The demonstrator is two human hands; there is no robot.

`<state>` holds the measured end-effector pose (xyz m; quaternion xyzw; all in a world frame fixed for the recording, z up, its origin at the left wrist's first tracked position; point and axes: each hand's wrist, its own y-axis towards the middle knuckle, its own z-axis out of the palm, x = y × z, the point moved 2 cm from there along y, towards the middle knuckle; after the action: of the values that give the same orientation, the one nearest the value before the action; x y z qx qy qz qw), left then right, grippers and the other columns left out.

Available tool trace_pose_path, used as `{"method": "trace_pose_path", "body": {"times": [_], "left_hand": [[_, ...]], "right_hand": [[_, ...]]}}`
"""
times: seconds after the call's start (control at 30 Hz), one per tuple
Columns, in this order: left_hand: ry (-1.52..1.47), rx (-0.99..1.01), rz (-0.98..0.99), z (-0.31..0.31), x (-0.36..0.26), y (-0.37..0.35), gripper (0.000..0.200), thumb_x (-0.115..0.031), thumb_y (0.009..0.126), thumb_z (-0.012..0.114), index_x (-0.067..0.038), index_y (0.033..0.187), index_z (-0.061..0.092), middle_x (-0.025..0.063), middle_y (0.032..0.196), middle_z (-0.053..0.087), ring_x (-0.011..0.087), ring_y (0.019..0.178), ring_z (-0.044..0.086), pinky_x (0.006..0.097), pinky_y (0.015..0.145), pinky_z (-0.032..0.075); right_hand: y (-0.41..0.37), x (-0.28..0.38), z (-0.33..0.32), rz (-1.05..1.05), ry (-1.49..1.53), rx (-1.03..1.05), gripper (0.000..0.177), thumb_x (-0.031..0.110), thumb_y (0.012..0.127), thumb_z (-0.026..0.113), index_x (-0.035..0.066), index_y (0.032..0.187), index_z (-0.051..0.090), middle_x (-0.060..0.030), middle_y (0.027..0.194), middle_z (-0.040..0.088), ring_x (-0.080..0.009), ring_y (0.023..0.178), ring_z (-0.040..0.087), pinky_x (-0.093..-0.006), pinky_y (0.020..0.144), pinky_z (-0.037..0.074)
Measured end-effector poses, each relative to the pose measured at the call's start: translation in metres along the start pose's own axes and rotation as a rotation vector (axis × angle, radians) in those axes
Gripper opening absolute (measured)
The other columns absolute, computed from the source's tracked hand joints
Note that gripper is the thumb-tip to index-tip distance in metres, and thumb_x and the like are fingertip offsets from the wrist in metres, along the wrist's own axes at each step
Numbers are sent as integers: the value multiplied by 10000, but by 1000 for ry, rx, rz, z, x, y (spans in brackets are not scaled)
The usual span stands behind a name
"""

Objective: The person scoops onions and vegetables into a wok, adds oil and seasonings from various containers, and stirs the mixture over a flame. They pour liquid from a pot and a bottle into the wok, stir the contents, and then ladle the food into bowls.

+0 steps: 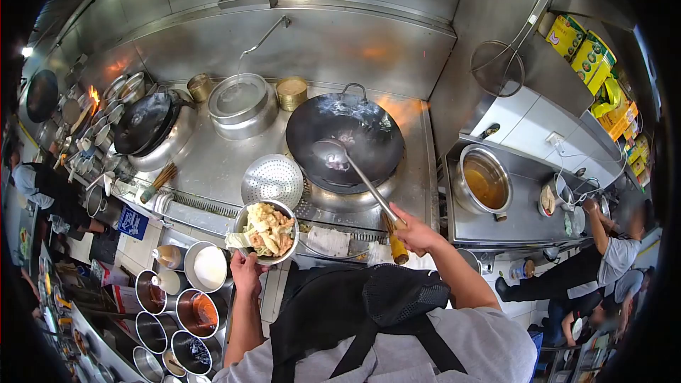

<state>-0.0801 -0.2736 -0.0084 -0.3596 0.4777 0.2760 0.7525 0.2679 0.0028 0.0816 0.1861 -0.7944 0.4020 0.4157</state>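
Note:
My left hand is closed on the rim of a metal bowl heaped with pale yellow and light brown food pieces. A folded white cloth shows at the bowl's left side. My right hand grips the wooden end of a long-handled ladle. The ladle's cup is down inside a black wok, near its middle, where some wet, shiny contents show. The bowl is held in front of the stove, to the left of and nearer than the wok. Beside the wok lies a round perforated strainer.
A lidded pot and a second black wok stand to the left on the stove. Several seasoning tubs are at lower left. On the right is a pot of brown liquid. Co-workers stand at both sides.

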Motion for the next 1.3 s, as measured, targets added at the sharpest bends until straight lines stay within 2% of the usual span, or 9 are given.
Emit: {"method": "trace_pose_path", "body": {"times": [0.23,0.37,0.57,0.63,0.7,0.77,0.83,1.03,1.3], "left_hand": [[-14,29,-29,-5,-6,13,97,-48,892,547,-20,984,566,73,764,645,139,526,606,260,456,527],[-2,99,-12,-2,-14,35,86,-60,885,561,-31,965,566,61,774,637,131,545,601,253,459,518],[25,263,29,71,-49,112,43,-51,886,565,-36,865,531,57,797,590,128,604,586,269,499,530],[199,304,240,105,-57,145,37,-69,882,588,-42,883,563,60,826,619,120,595,592,257,490,517],[513,341,297,139,-73,171,133,-73,854,612,-16,817,498,149,927,650,246,737,653,346,631,555],[714,256,937,177,-73,199,208,-67,813,630,9,791,437,265,1115,619,403,1002,615,420,855,512],[715,299,902,213,-79,215,162,-43,790,602,29,815,459,307,1266,534,478,1182,482,449,1001,418],[895,272,1021,290,-90,262,193,-28,813,509,-37,988,590,225,1360,505,451,1102,567,517,924,477],[841,241,1267,330,-166,250,171,-28,776,560,-39,941,604,188,1302,562,428,972,628,511,829,523]], "right_hand": [[43,0,-1,60,-78,-255,828,29,861,506,298,1556,145,-35,721,511,-113,474,467,-280,420,412],[91,-18,0,-86,-465,-523,815,63,874,532,257,1554,128,-195,976,643,-281,676,633,-393,673,531],[55,-21,-3,-31,-812,-277,824,132,865,558,336,1538,128,-302,1054,628,-435,837,646,-493,781,515],[22,-20,4,87,-857,-282,836,132,855,560,350,1534,123,-300,1046,629,-451,856,633,-512,787,504],[-4,-23,17,209,-902,-289,848,133,845,561,364,1531,119,-298,1037,630,-467,874,621,-531,793,493],[-32,-37,37,239,-749,-398,845,138,843,561,350,1532,120,-297,993,641,-468,867,619,-541,792,484],[-57,-33,54,191,-621,-495,832,122,839,560,301,1537,144,-297,998,641,-495,852,606,-547,786,470],[-107,-35,76,203,-448,-614,819,105,842,557,254,1540,157,-291,1062,619,-507,880,587,-540,780,450],[-121,-45,90,-44,-488,-683,795,87,838,576,183,1532,202,-263,1151,617,-495,835,589,-517,741,474]]}}
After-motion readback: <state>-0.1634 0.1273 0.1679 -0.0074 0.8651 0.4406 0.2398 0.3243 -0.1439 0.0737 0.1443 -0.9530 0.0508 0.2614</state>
